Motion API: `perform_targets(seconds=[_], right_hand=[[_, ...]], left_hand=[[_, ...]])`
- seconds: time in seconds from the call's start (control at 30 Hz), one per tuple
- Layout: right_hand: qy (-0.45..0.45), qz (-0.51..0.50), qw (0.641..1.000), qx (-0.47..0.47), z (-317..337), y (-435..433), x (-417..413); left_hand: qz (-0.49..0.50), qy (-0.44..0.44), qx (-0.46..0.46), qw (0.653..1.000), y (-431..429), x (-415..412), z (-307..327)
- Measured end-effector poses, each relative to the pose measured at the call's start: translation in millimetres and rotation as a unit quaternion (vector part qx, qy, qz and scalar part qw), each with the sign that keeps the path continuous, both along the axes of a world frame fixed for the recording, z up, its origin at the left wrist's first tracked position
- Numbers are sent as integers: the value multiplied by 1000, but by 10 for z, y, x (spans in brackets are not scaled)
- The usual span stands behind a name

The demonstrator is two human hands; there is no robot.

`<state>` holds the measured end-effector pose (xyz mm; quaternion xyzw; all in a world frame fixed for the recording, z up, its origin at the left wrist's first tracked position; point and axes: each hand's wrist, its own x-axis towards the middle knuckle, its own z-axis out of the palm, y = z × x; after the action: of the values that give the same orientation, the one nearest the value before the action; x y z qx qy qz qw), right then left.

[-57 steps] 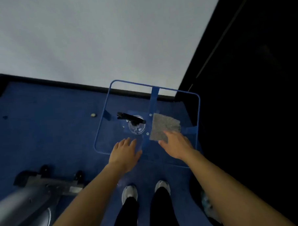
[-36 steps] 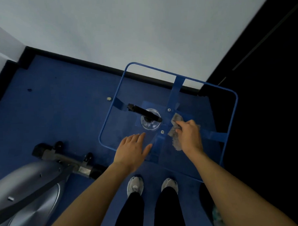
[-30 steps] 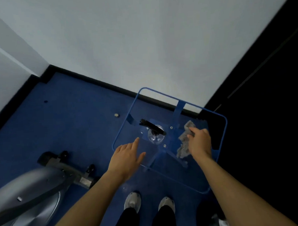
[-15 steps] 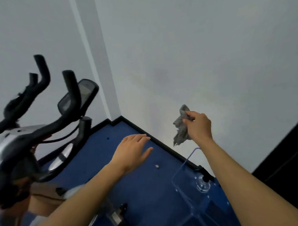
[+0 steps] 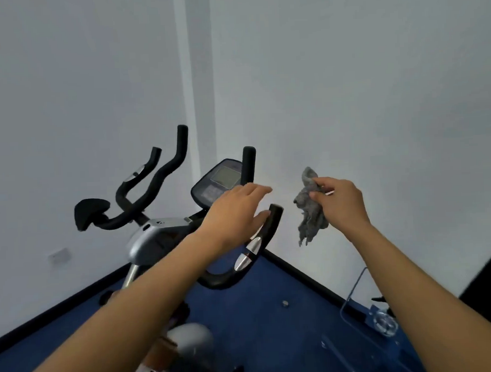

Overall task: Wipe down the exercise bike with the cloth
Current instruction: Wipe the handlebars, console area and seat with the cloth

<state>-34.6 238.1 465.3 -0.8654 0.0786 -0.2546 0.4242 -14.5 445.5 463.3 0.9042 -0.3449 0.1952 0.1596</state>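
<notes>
The exercise bike (image 5: pixel 156 237) stands left of centre, silver-bodied with black curved handlebars and a dark console screen (image 5: pixel 220 178). My left hand (image 5: pixel 237 211) hovers open, fingers spread, just over the near right handlebar grip (image 5: pixel 268 227), partly hiding the console. My right hand (image 5: pixel 338 201) pinches a crumpled grey cloth (image 5: pixel 310 208), which hangs in the air to the right of that grip, apart from the bike. The bike's lower body is cut off by my forearm and the frame's bottom edge.
White walls meet in a corner behind the bike. Blue carpet covers the floor. A clear table with a blue metal frame (image 5: pixel 353 290) sits low at the right. A small object (image 5: pixel 285 303) lies on the carpet. A dark doorway fills the far right edge.
My view has swung up and left from the clear table to the bike. My right hand lifted the cloth off the table and carried it toward the handlebars; my left hand moved over the grip.
</notes>
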Motion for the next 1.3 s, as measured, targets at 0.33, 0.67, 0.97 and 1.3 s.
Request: perform_targets(seconds=[0.33, 0.67, 0.97, 1.3], right_hand=[[-10, 8, 999, -53, 99, 358, 615], [24, -14, 998, -60, -132, 509, 1076], [-12, -124, 992, -6, -90, 758, 1157], [-97, -217, 971, 26, -190, 1178, 1460]], left_hand=[[-2, 58, -59, 997, 274, 1128, 215], [-81, 56, -166, 981, 71, 1901, 125], [-211, 32, -199, 956, 125, 2287, 109], [-264, 109, -198, 938, 149, 2421, 225]])
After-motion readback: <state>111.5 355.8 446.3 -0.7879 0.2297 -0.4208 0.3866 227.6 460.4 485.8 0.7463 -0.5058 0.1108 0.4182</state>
